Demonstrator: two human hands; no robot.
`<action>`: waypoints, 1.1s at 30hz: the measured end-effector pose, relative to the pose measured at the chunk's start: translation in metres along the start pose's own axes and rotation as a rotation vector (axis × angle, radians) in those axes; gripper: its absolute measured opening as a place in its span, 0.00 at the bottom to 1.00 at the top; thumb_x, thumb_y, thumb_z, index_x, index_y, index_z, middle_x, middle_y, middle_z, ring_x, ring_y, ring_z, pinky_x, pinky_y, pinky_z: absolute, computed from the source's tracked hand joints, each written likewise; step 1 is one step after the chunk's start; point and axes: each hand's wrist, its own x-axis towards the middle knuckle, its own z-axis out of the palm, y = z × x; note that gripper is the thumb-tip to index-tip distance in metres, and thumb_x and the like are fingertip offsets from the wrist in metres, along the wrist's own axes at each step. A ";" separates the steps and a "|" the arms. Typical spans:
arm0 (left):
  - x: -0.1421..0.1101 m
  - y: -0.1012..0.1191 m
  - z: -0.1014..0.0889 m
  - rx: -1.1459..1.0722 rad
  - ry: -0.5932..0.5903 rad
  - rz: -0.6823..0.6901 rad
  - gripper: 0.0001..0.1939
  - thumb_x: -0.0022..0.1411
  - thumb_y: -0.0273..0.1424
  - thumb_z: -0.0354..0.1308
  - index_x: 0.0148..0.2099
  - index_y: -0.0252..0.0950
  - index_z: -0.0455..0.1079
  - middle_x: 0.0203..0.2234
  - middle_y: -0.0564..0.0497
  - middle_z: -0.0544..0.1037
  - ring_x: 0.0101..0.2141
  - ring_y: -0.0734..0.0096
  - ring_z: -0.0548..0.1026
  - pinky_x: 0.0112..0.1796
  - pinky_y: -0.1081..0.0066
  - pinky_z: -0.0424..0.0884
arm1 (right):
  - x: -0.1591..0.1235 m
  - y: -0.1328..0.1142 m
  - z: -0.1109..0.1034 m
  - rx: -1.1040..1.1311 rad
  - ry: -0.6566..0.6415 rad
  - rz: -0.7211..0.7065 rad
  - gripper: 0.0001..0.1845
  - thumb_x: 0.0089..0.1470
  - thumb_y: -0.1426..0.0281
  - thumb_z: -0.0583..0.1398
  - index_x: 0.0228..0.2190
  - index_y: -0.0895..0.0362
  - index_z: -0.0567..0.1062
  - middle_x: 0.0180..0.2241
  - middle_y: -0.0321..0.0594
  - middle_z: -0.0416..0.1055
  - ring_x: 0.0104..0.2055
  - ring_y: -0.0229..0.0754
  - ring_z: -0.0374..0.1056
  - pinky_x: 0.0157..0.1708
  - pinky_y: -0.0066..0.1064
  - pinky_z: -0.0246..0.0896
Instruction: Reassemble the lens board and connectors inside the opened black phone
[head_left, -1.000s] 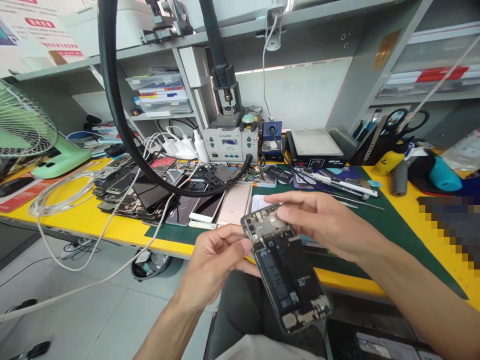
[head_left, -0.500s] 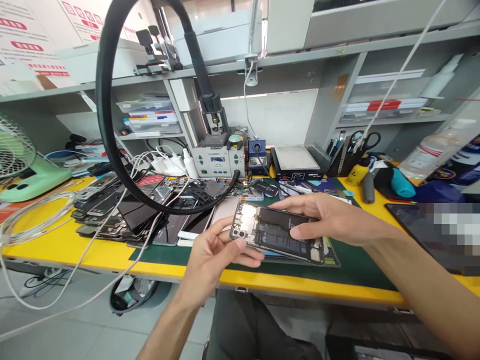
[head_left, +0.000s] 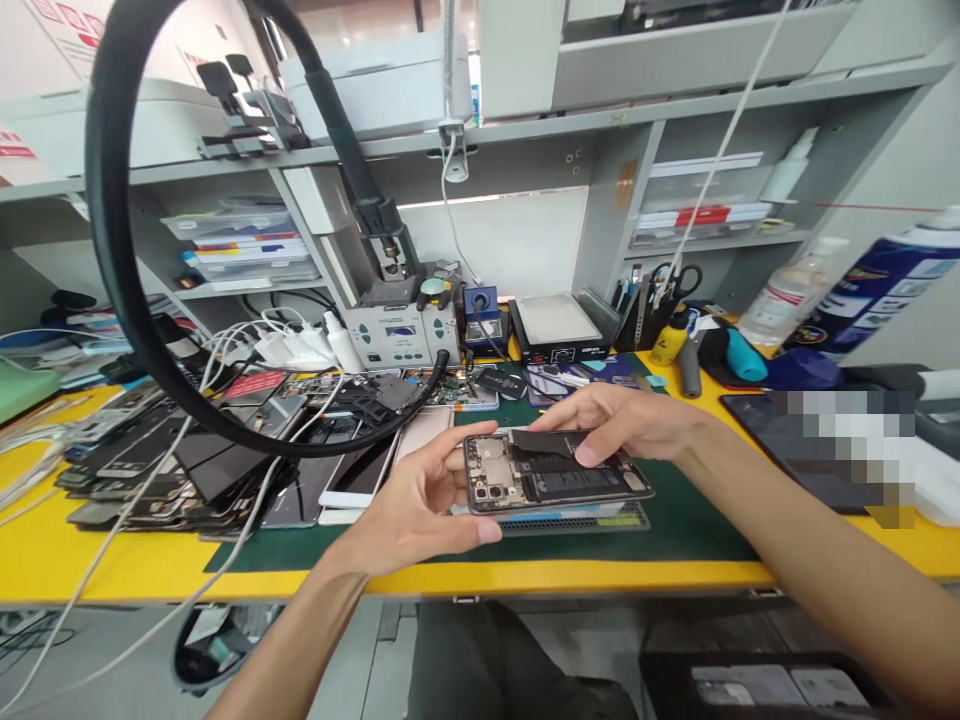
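A smartphone with its back cover off (head_left: 566, 492) lies between my hands, its black battery and the metal shields and cameras at its left end in view. My left hand (head_left: 424, 500) cradles that left end, thumb along the near edge, other fingers behind the frame. With its thumb on the battery and its fingers over the far edge, my right hand (head_left: 619, 425) grips the phone. A dark flap of film (head_left: 541, 443) shows over the battery's far part. Under the phone, a flat perforated plate (head_left: 592, 522) lies on the green mat (head_left: 697, 520).
Stacked phone parts (head_left: 172, 470) cover the bench's left side. A black hose (head_left: 112, 250) arches in front of the soldering station (head_left: 401, 335). Behind my hands stands a flat heating plate (head_left: 562, 325). Bottles (head_left: 791, 290) and a dark tablet-like panel (head_left: 780, 450) are at the right.
My view has swung right. The phone is lower and more level above the plate. My left thumb has slid from the phone's corner to below its near edge.
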 end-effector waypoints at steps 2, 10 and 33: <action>0.002 -0.001 0.001 0.017 0.007 0.000 0.36 0.55 0.26 0.71 0.63 0.38 0.62 0.50 0.42 0.80 0.50 0.57 0.79 0.51 0.63 0.73 | -0.003 -0.001 -0.003 -0.045 0.026 -0.011 0.30 0.45 0.70 0.71 0.52 0.61 0.78 0.43 0.45 0.82 0.42 0.47 0.79 0.46 0.38 0.73; 0.003 -0.004 0.013 0.034 0.100 -0.033 0.29 0.58 0.30 0.69 0.59 0.37 0.65 0.40 0.48 0.81 0.37 0.66 0.80 0.42 0.70 0.76 | -0.029 -0.006 0.016 -0.879 0.220 -0.073 0.46 0.41 0.57 0.74 0.61 0.51 0.70 0.58 0.43 0.71 0.57 0.57 0.68 0.55 0.40 0.62; 0.008 -0.014 -0.033 1.384 0.009 0.181 0.38 0.62 0.40 0.63 0.69 0.37 0.53 0.52 0.41 0.71 0.55 0.52 0.67 0.54 0.55 0.68 | -0.032 0.034 0.017 -1.297 0.429 -0.205 0.39 0.54 0.55 0.67 0.61 0.58 0.66 0.59 0.49 0.70 0.62 0.57 0.62 0.58 0.48 0.63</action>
